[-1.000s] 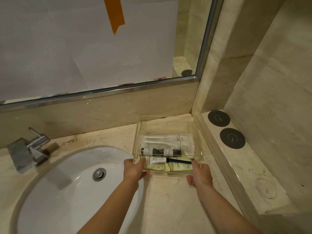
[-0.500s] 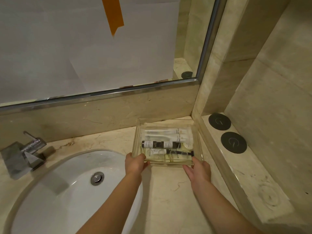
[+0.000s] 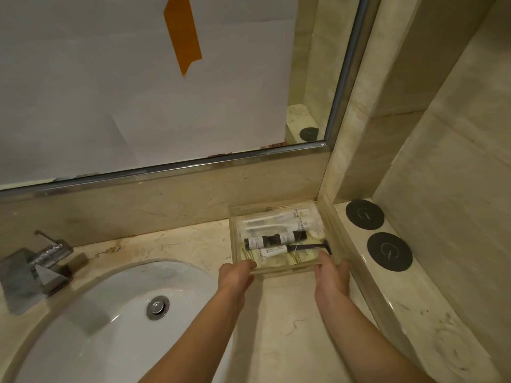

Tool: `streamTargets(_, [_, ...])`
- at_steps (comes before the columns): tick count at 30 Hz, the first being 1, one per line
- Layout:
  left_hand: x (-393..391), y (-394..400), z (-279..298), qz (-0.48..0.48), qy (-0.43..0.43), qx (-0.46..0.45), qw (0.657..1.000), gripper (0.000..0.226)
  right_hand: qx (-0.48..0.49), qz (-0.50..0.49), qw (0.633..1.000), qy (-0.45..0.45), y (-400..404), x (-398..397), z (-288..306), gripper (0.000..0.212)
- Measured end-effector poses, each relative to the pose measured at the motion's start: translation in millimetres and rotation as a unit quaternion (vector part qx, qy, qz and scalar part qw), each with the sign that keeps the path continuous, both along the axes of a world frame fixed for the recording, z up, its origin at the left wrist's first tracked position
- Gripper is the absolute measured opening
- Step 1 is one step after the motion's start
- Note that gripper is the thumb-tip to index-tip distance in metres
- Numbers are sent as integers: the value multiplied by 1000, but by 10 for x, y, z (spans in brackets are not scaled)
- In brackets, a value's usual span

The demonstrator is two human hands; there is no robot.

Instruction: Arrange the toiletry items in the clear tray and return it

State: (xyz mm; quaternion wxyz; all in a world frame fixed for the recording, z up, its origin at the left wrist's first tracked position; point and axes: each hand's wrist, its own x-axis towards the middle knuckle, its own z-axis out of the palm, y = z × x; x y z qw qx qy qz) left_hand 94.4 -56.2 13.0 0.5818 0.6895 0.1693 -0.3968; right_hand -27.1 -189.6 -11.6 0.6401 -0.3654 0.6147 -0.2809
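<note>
Beyond both hands, the clear tray (image 3: 279, 268) sits on the marble surface (image 3: 290, 313), tucked into the back corner. The left hand (image 3: 235, 273) grips its near-left corner; the right hand (image 3: 331, 272) holds its near-right edge. Inside, just past the fingertips, lie toothbrush packets (image 3: 276, 221), small bottles (image 3: 273, 239) and a razor (image 3: 312, 246).

The tray (image 3: 276, 268) sits on the bench (image 3: 290, 313) in its far right corner, against the back wall and just beside the raised ledge (image 3: 401, 294) on the right. In the tray, wrapped toothbrushes (image 3: 276, 221) lie farthest, two small bottles (image 3: 273, 239) lie end to end nearer, and a small tube (image 3: 275, 251) and a razor (image 3: 312, 246) lie nearest. The left hand (image 3: 235, 273) touches the tray's near left corner, the right hand (image 3: 330, 272) its near right corner. The sink (image 3: 110, 327) lies to the left, the tap (image 3: 36, 268) on its far left. Two round coasters (image 3: 364, 213) lie on the ledge, one behind the other. The mirror (image 3: 138, 78) hangs above the back wall.
</note>
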Motion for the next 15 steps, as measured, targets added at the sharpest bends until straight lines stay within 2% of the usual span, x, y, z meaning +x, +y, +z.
streamTargets(2, [-7,-37,17,11,15,-13,1000,37,-11,-1,1000,-14,-15,60,-27,75])
streamTargets(4, [-15,-79,30,26,24,-25,999,33,-13,-7,1000,-17,-78,99,-179,82])
streamTargets(10, [-24,-113,17,44,17,-24,999,29,-31,0,999,32,-56,146,-131,75])
streamTargets(13, [46,-78,79,13,18,-30,999,36,-38,12,997,70,-82,181,-42,75])
streamTargets(15, [40,43,117,-40,33,-36,998,39,-45,23,994,101,19,113,42,68])
